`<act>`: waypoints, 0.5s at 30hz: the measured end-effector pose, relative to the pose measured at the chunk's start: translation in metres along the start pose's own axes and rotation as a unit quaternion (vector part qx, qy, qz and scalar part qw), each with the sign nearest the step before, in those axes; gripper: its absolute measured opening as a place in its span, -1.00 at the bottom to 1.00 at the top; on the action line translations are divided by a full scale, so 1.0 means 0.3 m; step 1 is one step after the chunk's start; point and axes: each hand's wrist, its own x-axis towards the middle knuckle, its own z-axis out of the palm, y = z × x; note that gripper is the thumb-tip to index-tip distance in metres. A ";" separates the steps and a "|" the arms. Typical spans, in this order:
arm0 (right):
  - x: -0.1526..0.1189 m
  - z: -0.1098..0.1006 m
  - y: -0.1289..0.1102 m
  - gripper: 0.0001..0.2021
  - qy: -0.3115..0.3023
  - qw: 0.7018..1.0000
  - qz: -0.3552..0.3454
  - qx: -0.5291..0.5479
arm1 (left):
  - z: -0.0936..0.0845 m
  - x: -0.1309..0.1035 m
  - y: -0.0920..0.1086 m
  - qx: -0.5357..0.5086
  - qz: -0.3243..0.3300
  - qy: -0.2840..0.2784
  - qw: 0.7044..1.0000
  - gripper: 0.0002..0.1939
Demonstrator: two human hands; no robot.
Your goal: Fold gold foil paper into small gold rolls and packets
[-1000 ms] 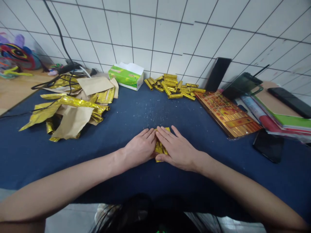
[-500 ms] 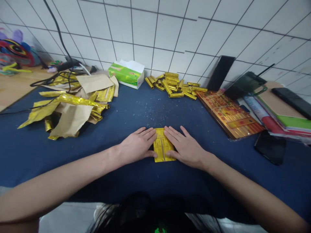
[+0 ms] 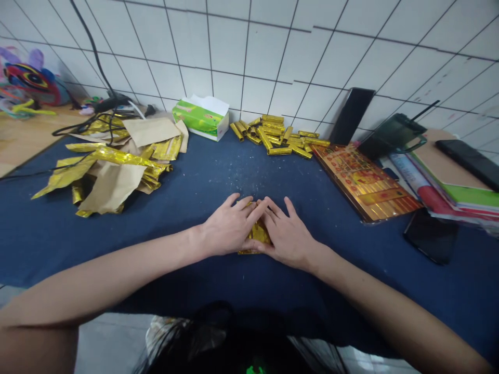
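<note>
Most of the gold foil sheet [image 3: 260, 234] is hidden beneath the left hand [image 3: 228, 226] and the right hand [image 3: 290, 236]; only its middle and a strip of its near edge are left in view. It is placed on the blue tablecloth [image 3: 202, 182], directly in front of the person. The fingers of both hands are extended and held apart from the thumbs, with the foil touched from either side; whether it is also pinched underneath cannot be told. The fingertips are brought together over the far edge, where they are hard to separate.

Half a second earlier, the foil was laid flat and exposed, its central seam visible between parted hands; now the gap is closed and the seam is covered.

From the foil, rolled gold tubes [image 3: 279, 151] are heaped at 12 o'clock, a green tissue box [image 3: 200, 120] is set at 11, and foil and brown paper scraps [image 3: 113, 187] are piled at 10. At 2 o'clock, a decorated gold packet [image 3: 368, 187] is seen, by which the base of a dark mug [image 3: 395, 132] is partly hidden.
</note>
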 end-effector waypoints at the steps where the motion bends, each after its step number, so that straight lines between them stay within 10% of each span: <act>1: 0.000 -0.001 0.001 -0.22 -0.001 1.000 0.000 0.003 | 0.006 -0.006 -0.004 -0.004 0.002 -0.003 1.000 -0.10; 15: 0.006 -0.014 0.025 -0.24 -0.028 0.999 0.006 0.030 | 0.020 -0.101 -0.077 -0.096 -0.032 -0.015 0.995 -0.23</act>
